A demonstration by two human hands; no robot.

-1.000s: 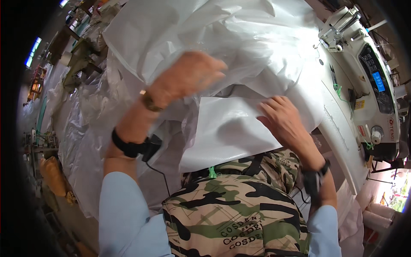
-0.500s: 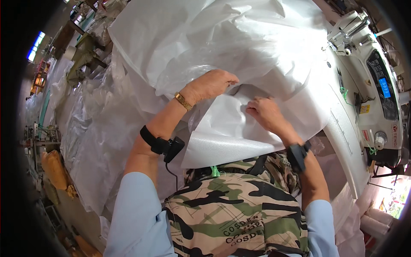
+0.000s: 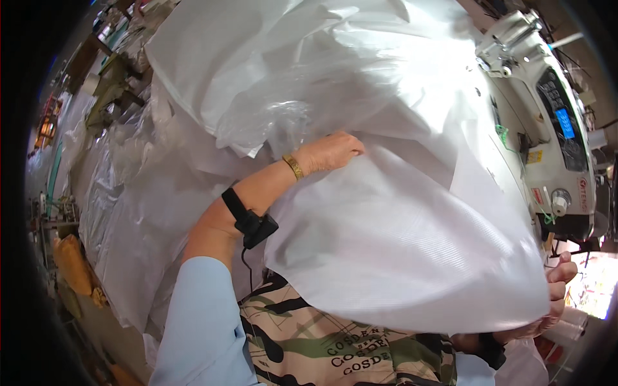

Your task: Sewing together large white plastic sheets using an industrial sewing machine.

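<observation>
A large white woven plastic sheet spreads across my front, its near edge curving over my camouflage apron. My left hand pinches a fold of this sheet near the middle. Far to the right, my right hand grips the sheet's edge and holds it stretched out; part of that hand is hidden behind the material. Just beyond my left hand lies crumpled clear plastic film, against more heaped white sheeting.
A white sewing machine with a small lit display stands at the right, green thread hanging by it. Loose white and clear plastic piles up on the left. A yellow-brown bundle lies on the floor farther left.
My right hand has swung from the middle to the far right, pulling the sheet's edge out and open over my lap. My left hand has shifted slightly nearer me.
</observation>
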